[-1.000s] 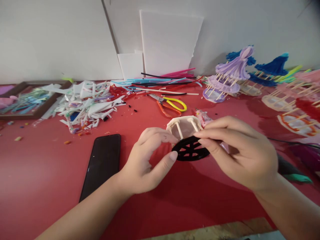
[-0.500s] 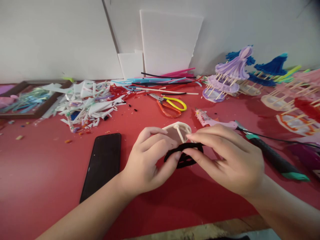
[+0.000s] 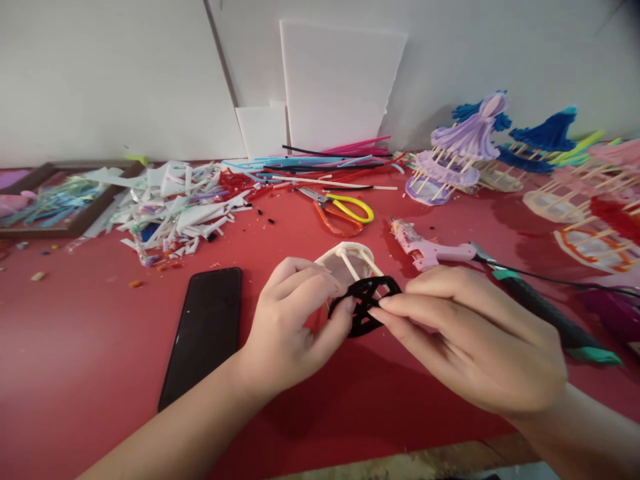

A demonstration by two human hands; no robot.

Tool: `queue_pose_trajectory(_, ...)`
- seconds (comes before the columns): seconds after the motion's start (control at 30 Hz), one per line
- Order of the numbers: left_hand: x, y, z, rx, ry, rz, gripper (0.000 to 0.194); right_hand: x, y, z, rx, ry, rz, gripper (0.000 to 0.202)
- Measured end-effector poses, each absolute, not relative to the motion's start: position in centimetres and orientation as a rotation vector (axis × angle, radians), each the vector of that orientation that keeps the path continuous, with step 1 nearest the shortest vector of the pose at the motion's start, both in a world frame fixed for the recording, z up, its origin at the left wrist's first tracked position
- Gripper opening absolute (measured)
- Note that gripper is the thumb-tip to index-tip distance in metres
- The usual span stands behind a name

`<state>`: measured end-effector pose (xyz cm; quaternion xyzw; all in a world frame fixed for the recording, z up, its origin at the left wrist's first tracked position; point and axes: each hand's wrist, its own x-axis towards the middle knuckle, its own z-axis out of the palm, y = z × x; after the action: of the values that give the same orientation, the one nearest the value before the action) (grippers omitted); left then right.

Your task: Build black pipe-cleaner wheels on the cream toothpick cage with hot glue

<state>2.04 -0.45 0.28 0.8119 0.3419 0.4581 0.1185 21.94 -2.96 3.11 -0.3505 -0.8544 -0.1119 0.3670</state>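
Observation:
A small frame sits between my hands: a round black openwork piece (image 3: 366, 290), seemingly bent from pipe cleaner, joined by thin pale sticks (image 3: 351, 265) to a cream disc (image 3: 334, 261) behind it. My left hand (image 3: 295, 320) grips the frame's left side, thumb on the black piece and fingers behind, partly hiding it. At the black piece's right side, my right hand (image 3: 475, 333) has its thumb and forefinger pinched together on it. Whether a smaller part is between those fingertips is hidden.
On the red table (image 3: 100, 347) lie a phone (image 3: 203, 333), scissors (image 3: 343, 212), a pink glue gun (image 3: 430, 251) and a black-green handled tool (image 3: 545, 313). Behind are white scraps (image 3: 175, 200), pipe cleaners (image 3: 310, 163) and several carousel-like models, one lilac (image 3: 450, 160).
The black piece has tilted so its openwork face shows more, and the cream disc has shifted slightly left. My right hand has moved right and down, uncovering the glue gun's handle.

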Motion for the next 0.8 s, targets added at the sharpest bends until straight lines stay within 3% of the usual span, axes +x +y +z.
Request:
queue_pose_trajectory(0.63, 1.97, -0.42, 0.39, 2.204, 1.037, 1.246, 0.001, 21.53, -2.58, 2.76, -1.057, -2.059, -0.079, 0.008)
queue_pose_trajectory(0.8, 2.03, -0.48, 0.59, 2.230, 0.979, 1.240, 0.009, 21.55, -2.31, 3.12, -1.042, -2.035, -0.142, 0.010)
